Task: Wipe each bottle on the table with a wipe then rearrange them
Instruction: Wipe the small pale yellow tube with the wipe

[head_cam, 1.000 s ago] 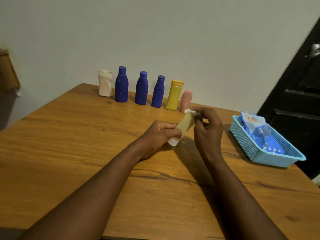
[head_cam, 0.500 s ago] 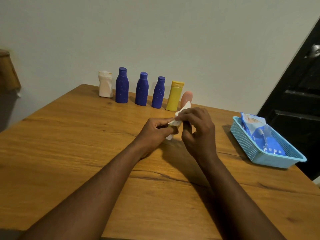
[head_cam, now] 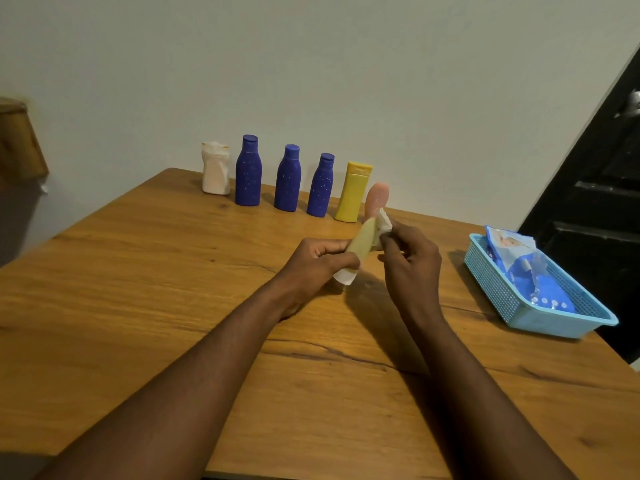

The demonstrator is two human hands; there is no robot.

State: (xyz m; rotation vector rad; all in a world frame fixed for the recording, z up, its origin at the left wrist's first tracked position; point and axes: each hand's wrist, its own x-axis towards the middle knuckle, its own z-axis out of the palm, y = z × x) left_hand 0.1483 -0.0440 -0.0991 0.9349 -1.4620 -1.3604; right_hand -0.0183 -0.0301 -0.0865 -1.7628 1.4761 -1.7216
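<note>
Slanting above the table (head_cam: 138, 289), just in front of the yellow bottle (head_cam: 353, 192), a pale green tube (head_cam: 362, 242) lies in the left hand (head_cam: 315, 268), whose fingers curl round its lower part just above the white cap (head_cam: 344, 277). The right hand (head_cam: 412, 268) pinches a white wipe (head_cam: 385, 225) against the tube's upper end. A pink bottle (head_cam: 376, 199) stands just right of the yellow bottle. Three blue bottles (head_cam: 287, 178) and a white bottle (head_cam: 215, 168) stand to its left. A blue basket (head_cam: 540, 318) holding a wipes packet (head_cam: 519, 265) sits well to its right.

From my end I can read nothing: the print on the blue packet (head_cam: 526, 271) is too blurred.
</note>
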